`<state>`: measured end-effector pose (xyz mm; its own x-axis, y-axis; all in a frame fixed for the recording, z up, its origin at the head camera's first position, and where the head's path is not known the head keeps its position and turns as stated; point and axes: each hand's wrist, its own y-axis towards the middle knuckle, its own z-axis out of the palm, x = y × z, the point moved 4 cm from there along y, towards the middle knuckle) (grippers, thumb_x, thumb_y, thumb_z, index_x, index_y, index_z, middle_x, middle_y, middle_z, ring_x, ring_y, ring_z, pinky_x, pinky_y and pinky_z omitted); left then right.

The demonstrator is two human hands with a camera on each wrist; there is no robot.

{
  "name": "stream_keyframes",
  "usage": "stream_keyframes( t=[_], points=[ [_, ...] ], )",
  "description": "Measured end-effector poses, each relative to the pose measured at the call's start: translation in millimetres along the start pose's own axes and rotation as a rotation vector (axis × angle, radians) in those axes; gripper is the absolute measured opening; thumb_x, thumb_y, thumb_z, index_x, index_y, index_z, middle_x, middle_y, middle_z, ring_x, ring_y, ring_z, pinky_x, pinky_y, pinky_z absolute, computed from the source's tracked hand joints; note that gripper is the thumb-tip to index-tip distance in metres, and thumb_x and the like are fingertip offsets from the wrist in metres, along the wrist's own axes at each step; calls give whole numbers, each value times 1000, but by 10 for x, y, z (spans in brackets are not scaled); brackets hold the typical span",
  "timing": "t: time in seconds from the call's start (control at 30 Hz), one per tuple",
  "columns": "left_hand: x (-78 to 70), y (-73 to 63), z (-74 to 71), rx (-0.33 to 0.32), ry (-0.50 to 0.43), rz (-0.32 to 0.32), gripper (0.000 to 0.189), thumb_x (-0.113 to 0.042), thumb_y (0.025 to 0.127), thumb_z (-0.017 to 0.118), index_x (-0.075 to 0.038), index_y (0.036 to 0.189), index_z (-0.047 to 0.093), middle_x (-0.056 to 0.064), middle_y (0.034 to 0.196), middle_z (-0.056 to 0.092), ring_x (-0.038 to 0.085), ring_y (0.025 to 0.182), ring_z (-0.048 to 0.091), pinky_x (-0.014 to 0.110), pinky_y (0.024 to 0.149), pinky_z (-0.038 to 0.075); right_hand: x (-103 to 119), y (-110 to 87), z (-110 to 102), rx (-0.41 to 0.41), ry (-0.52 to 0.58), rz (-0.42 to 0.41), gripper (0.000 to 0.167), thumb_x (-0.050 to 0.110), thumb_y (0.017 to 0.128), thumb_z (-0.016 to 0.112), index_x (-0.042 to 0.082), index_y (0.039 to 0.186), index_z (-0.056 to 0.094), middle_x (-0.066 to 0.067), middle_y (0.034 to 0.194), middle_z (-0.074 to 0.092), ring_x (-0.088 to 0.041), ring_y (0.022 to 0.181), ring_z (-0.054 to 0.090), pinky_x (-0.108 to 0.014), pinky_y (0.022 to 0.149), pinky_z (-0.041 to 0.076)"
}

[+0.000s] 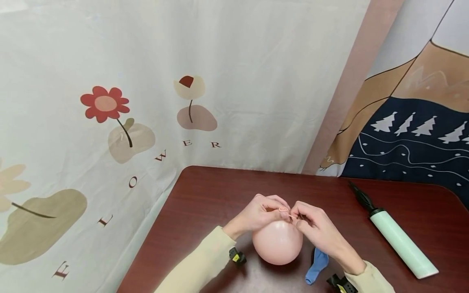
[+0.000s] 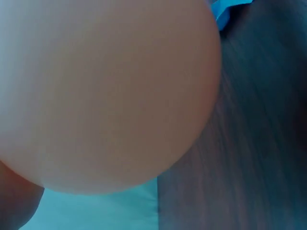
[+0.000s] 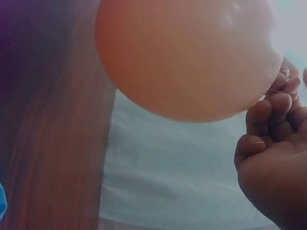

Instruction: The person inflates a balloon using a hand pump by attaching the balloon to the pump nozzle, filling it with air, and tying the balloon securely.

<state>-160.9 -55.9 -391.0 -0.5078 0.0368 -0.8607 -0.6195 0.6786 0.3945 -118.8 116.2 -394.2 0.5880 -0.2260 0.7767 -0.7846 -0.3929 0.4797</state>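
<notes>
Apparently tying off the pink balloon (image 1: 277, 244) over the tabletop (image 1: 205, 203), pinching its neck (image 1: 283, 209) in the fingers (image 1: 305, 208) of left hand (image 1: 258, 213) and right hand (image 1: 318, 226), next probably needing to thread the end through and pull snug.

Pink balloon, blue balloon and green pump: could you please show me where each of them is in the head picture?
Pink balloon (image 1: 277, 244): head view, on the front of its round body.
Blue balloon (image 1: 318, 263): head view, on its flat, uninflated body.
Green pump (image 1: 403, 244): head view, middle of its pale green barrel.
</notes>
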Motion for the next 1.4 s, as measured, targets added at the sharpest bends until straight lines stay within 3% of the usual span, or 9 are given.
stream_keyframes(
  t=[0.17,0.3,0.5,0.7,0.9,1.0,1.17,1.3,1.4],
  points=[
    [142,-29,48,12,-147,-173,12,7,93,71,14,100,75,26,109,74,10,107,71,36,101,53,-20,-10,13,-11,-84,-23,36,-7,84,67,28,84,61,14,76,52,-2,66,48,-20,53,41],
    [172,-32,56,17,-146,-216,14,3,93,73,12,103,76,23,109,75,7,108,71,37,113,44,-23,-5,19,-8,-122,-25,36,-5,81,68,30,81,60,16,73,50,0,63,47,-17,52,39],
    [175,-85,41,-9,-155,-212,17,3,96,69,12,108,75,24,109,75,9,101,72,38,92,59,-10,38,-3,25,-103,14,35,-3,83,69,30,80,60,17,69,47,0,60,46,-18,50,38],
    [146,-71,-21,-59,-69,-159,10,3,95,71,9,100,77,22,103,74,13,114,64,35,99,54,-6,64,-23,22,-128,-34,29,3,92,73,30,87,64,16,74,52,-1,63,48,-18,51,40],
    [124,-44,-73,-5,66,-72,9,3,95,70,1,97,78,13,95,75,13,111,60,32,96,53,-61,47,-17,40,-107,-45,30,1,92,72,30,90,64,15,78,55,-1,65,50,-18,53,42],
    [122,-43,-61,30,55,-61,10,3,97,68,2,96,77,14,98,73,13,108,62,32,95,54,-76,35,2,6,-104,-72,34,-4,86,71,29,87,63,14,77,55,-4,63,50,-16,53,40],
    [125,-53,-27,64,38,-136,15,-2,102,62,3,101,77,17,115,73,10,112,66,31,99,54,-81,24,47,-95,-163,-130,36,-6,80,71,28,82,60,14,74,52,-7,61,52,-12,54,38],
    [112,-51,-28,70,100,-159,18,-8,105,60,-1,104,77,13,121,73,6,114,66,27,98,53,-82,21,66,-136,-223,-134,34,-5,82,68,27,81,57,14,74,48,-2,63,48,-11,54,37],
    [91,-33,-19,66,182,-111,17,-9,105,59,-4,103,75,10,114,75,5,108,67,25,95,54,-76,20,77,-176,-307,-151,28,-2,82,63,25,78,54,13,73,46,0,63,44,-11,54,35]
  ],
)
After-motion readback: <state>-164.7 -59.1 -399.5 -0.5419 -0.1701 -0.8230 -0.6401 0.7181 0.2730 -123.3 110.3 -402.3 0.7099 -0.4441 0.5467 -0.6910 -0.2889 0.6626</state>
